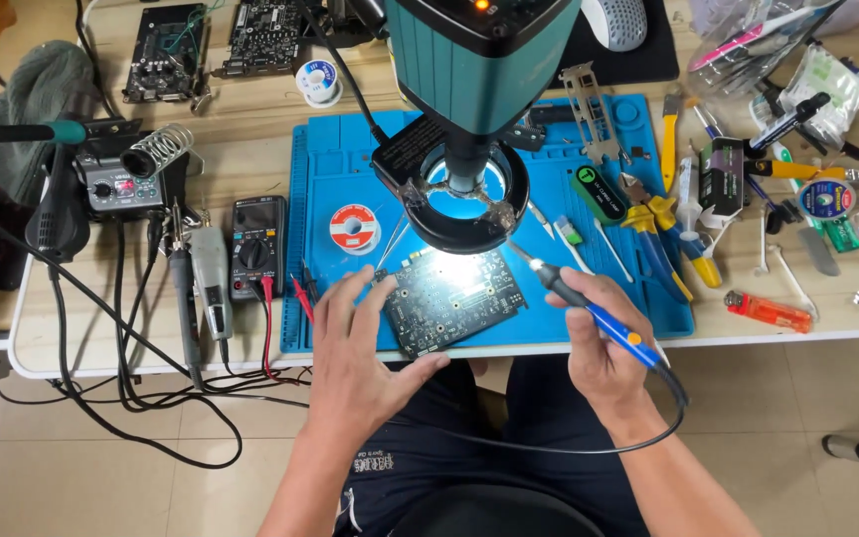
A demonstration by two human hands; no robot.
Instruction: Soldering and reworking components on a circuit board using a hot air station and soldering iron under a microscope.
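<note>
A dark circuit board lies on the blue work mat, lit from above by the ring light of a teal microscope. My left hand rests on the board's left edge, fingers spread, thumb under its near corner. My right hand grips a soldering iron with a blue and black handle. Its tip points up and left, just off the board's right edge. The iron's cable loops down across my lap.
A solder reel and tweezers lie on the mat. A multimeter and soldering station with tangled cables sit left. Pliers, an orange lighter and several small tools crowd the right. Two more boards lie at the back.
</note>
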